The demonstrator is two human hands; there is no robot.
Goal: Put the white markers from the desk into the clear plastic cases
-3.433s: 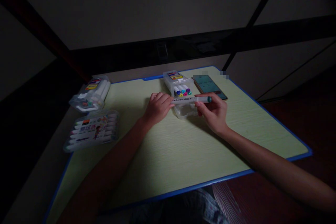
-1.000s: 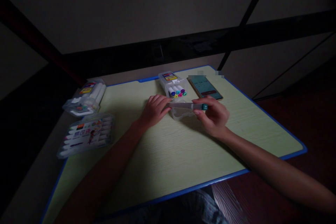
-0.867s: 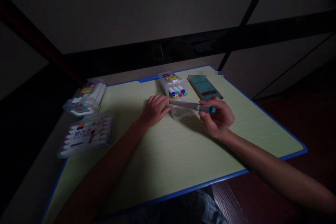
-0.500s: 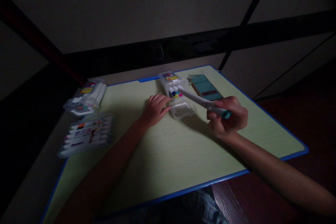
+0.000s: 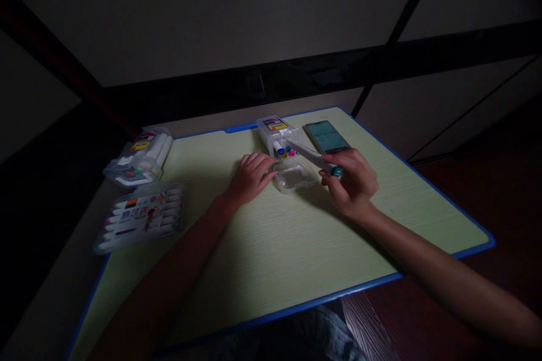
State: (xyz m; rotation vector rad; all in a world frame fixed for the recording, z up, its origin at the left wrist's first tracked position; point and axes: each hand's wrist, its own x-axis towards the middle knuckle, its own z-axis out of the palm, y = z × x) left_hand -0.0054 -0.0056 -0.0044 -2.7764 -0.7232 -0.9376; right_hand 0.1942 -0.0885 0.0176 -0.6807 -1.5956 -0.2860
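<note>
My right hand (image 5: 353,183) is closed on a white marker (image 5: 311,155) with a teal end, its far tip at the mouth of a clear plastic marker case (image 5: 271,134). Several markers with coloured ends, blue, yellow, pink and teal among them, show inside that case. Its clear lid (image 5: 294,177) is swung down onto the table toward me. My left hand (image 5: 254,176) lies at the left of the lid, fingers stretched toward the case and the fingertips at the lid's hinge side. Whether they press on it is hard to see.
A phone (image 5: 326,136) with a lit screen lies right of the case. At the left edge sit another clear marker case (image 5: 141,155) and a flat marker pack (image 5: 141,217). The pale table (image 5: 271,271) has a blue rim; a wall stands behind it.
My right hand has moved left and slightly up, carrying the marker closer into the case's opening. The left hand has stayed in place.
</note>
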